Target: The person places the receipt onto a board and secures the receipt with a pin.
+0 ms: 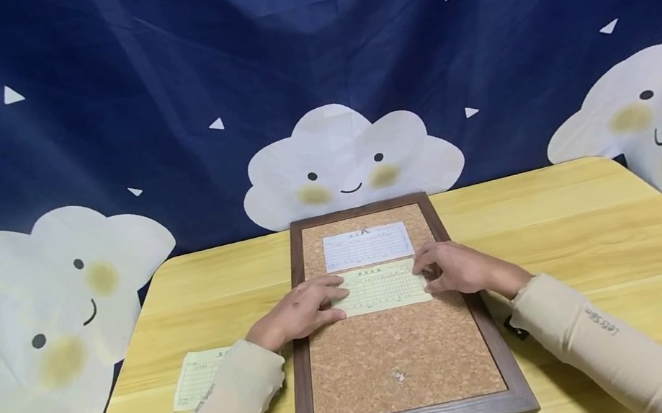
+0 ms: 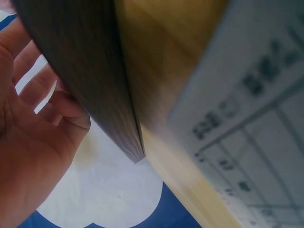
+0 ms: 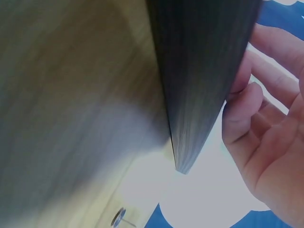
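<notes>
A pale yellow printed slip (image 1: 380, 287) lies flat across the middle of a framed cork board (image 1: 394, 349). My left hand (image 1: 305, 307) rests at the slip's left edge, fingers stretched over its margin and thumb lower down. At the opposite edge, my right hand (image 1: 462, 266) touches the paper with bent fingers, the thumb apart from the index finger. Just above lies a white printed slip (image 1: 367, 248), with a small shiny pin (image 1: 364, 231) at its top. Both wrist views show the hands beside the dark wooden frame (image 2: 80, 66), fingertips partly hidden behind it.
Another yellow slip (image 1: 195, 379) lies on the wooden table (image 1: 218, 276) to the left, partly behind my left sleeve. A small shiny cluster (image 1: 399, 375) sits low on the cork. A dark object (image 1: 514, 328) shows beside my right sleeve. A cloud-print curtain (image 1: 174, 57) hangs behind.
</notes>
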Action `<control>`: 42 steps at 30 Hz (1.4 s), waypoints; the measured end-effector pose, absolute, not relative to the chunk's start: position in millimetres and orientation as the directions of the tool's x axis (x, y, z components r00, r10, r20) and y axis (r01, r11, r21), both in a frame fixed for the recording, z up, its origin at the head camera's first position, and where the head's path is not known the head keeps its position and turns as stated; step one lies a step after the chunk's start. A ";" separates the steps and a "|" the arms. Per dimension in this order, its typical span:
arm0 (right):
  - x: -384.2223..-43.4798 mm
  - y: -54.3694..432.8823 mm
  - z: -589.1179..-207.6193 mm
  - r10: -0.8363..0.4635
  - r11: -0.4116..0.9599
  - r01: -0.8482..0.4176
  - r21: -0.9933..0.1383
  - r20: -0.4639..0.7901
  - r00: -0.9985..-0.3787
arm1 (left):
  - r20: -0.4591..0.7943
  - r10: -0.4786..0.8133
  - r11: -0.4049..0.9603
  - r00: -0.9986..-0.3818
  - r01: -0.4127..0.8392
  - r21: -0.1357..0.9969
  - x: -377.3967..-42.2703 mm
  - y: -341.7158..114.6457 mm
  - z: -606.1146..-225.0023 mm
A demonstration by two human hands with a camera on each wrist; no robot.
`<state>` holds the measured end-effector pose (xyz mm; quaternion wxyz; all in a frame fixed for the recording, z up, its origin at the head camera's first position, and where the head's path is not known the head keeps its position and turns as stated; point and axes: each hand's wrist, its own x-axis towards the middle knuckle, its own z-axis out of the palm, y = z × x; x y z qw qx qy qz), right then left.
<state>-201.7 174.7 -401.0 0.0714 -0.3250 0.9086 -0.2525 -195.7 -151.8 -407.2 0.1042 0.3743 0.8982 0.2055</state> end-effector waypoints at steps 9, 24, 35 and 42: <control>-199.9 180.8 -399.7 -0.674 0.610 -0.601 -0.516 0.061 -0.737 | -0.033 0.739 0.620 -0.673 0.660 0.423 -196.0 -151.8 -408.2; -196.6 195.5 -391.6 -0.580 0.658 -0.503 -0.560 0.049 -0.813 | -0.045 0.741 0.618 -0.670 0.654 0.436 -194.1 -150.9 -406.4; -196.8 211.3 -385.5 -0.529 0.678 -0.468 -0.567 0.065 -0.846 | -0.044 0.741 0.620 -0.670 0.658 0.427 -195.2 -151.7 -405.3; -195.3 219.6 -381.3 -0.511 0.692 -0.442 -0.571 0.045 -0.858 | -0.033 0.750 0.612 -0.661 0.672 0.417 -195.7 -151.4 -404.8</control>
